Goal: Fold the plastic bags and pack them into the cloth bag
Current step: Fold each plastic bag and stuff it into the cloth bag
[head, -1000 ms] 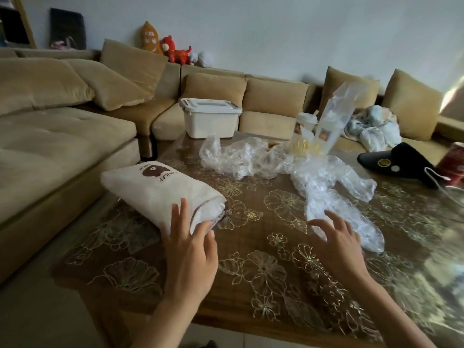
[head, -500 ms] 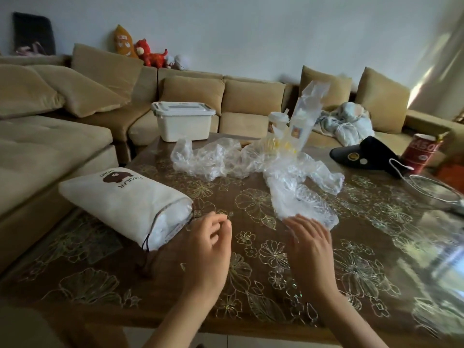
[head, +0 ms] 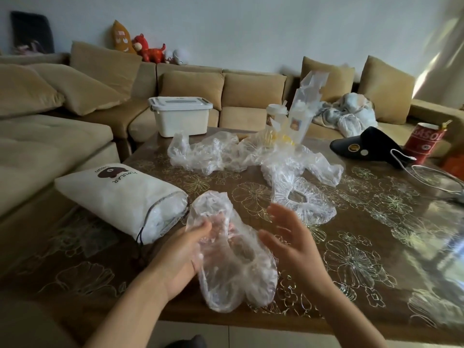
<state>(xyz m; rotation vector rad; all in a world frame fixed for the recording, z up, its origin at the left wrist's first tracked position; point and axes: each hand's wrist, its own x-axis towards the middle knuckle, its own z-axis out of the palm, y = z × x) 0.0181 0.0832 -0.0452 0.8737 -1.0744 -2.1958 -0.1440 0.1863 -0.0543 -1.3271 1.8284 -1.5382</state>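
Thumb and fingers of the left hand (head: 181, 254) grip a crumpled clear plastic bag (head: 234, 270); the right hand (head: 288, 238) hovers just beside it, fingers spread, holding nothing.

Cloth bag (head: 120, 197) on table (head: 376, 247), left of plastic bags (head: 241, 156).
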